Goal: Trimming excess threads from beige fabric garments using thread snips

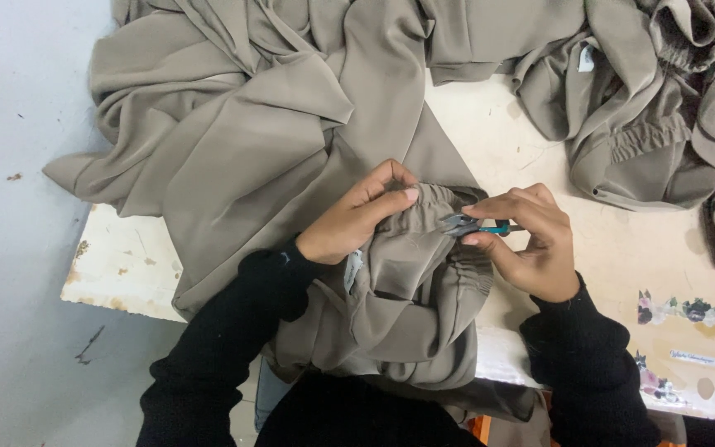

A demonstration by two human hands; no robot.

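Taupe garment [411,281] bunched at near edge of white table [126,265], elastic waistband up. Left hand [353,219] pinching waistband fabric, fingers clenched on it. Right hand [531,244] just right of waistband, gripping small teal-handled thread snips [473,225], blades touching gathered edge. More taupe cloth [233,124] heaped beyond garment.

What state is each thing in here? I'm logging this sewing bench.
Taupe fabric garment with gathered elastic band: bunched, pinched at the band.
Small teal-handled thread snips: blades at the band.
Left hand: gripping the fabric.
Right hand: holding the snips.
Heap of taupe garments: crumpled on the white worktable.
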